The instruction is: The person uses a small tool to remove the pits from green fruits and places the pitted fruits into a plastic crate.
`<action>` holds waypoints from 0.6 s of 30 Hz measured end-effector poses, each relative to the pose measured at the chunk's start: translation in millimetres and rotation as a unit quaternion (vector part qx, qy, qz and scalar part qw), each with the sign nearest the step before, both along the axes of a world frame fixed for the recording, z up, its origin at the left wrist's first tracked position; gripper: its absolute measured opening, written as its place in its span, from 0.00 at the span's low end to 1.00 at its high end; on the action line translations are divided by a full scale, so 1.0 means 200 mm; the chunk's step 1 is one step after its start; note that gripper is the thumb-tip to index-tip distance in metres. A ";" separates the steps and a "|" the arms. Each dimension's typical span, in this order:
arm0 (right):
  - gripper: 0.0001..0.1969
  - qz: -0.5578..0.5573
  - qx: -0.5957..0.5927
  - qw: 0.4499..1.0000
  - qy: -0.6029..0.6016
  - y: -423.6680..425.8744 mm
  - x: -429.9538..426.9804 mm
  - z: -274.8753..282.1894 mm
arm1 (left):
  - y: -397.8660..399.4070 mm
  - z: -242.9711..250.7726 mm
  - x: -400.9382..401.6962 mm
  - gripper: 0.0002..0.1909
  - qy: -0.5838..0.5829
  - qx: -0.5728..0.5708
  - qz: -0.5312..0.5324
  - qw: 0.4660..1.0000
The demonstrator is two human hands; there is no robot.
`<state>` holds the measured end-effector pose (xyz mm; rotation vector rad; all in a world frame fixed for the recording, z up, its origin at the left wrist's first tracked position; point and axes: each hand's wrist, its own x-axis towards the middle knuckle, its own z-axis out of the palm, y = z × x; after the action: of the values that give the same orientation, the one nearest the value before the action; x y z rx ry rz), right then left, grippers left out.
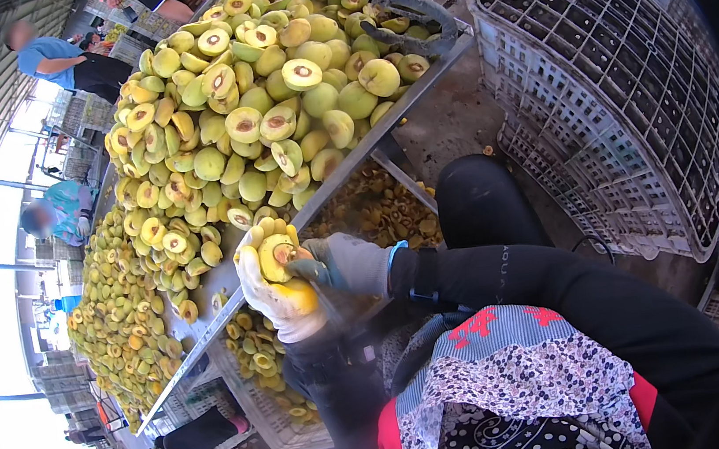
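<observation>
My left hand [284, 296], in a white and yellow work glove, is closed around a halved yellow-green stone fruit [275, 259], its cut face and brown centre turned up. Against that centre rests my right hand [340, 263], in a grey glove. Its fingers are curled at the fruit; whether they grip a small tool I cannot tell. Both hands are just off the metal edge of a sorting table [352, 162]. A large heap of halved fruit [245, 124], many halves with pits showing, lies on the table beyond them.
White plastic crates [592, 105] stand stacked at the right. Under the table sit a crate [276, 427] of fruit halves and a pile of brownish scraps [378, 209]. A grey curved handle [429, 17] lies by the table corner. Several people are around the table's far and left sides.
</observation>
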<state>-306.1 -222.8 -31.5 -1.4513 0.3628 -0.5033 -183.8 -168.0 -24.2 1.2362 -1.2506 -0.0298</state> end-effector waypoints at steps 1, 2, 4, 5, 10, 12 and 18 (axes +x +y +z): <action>0.29 -0.009 0.035 0.995 -0.089 0.02 0.03 -0.05 | -0.02 0.06 -0.04 0.18 0.008 0.009 0.008 1.000; 0.29 -0.012 0.164 0.980 -0.110 0.09 0.06 -0.09 | -0.01 0.10 -0.10 0.15 0.019 0.023 0.019 0.999; 0.28 0.004 0.299 0.943 -0.148 0.18 0.14 -0.09 | 0.04 0.15 -0.10 0.17 0.100 0.045 0.001 0.994; 0.27 0.006 0.314 0.936 -0.159 0.19 0.12 -0.10 | 0.04 0.13 -0.08 0.19 0.182 0.050 -0.041 0.981; 0.32 0.016 0.198 0.979 -0.037 0.15 0.11 -0.13 | 0.03 0.17 -0.16 0.20 0.187 0.060 -0.018 0.980; 0.33 0.040 0.225 0.973 -0.036 0.13 0.01 -0.03 | 0.02 0.18 -0.17 0.20 0.095 0.087 0.028 0.991; 0.34 0.210 0.389 0.897 0.023 0.05 -0.06 0.06 | 0.00 0.18 -0.09 0.17 0.368 0.120 -0.046 0.921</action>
<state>-317.8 -212.5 -19.4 -0.7192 0.2321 0.0478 -201.7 -167.9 11.9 1.2043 -0.6475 -0.6761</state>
